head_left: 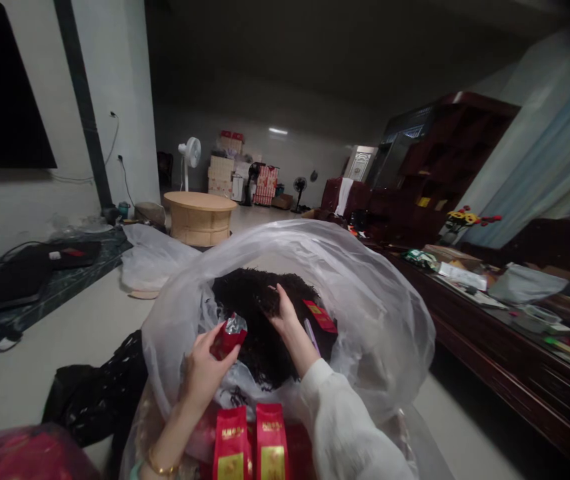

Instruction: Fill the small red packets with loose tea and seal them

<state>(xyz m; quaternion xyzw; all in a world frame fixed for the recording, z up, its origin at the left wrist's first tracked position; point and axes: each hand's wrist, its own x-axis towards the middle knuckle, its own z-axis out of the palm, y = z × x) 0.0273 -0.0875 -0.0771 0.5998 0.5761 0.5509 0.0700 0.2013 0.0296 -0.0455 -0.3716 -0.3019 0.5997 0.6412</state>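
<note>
A big clear plastic bag (365,293) stands open in front of me, filled with dark loose tea leaves (249,293). My left hand (202,370) is closed on a small red foil pouch (229,337) with its silver mouth open, held at the near edge of the tea. My right hand (282,313) reaches into the heap, fingers pinched on some leaves. Another red pouch (321,315) lies on the tea just right of that hand. Two red and gold pouches (252,443) stand below the bag, near my arms.
A long dark wooden table (495,333) with papers and clutter runs along the right. A black bag (95,393) lies on the floor at left, and a red bag (19,457) at the bottom left corner. A round wooden tub (199,217), fans and stacked boxes stand farther back.
</note>
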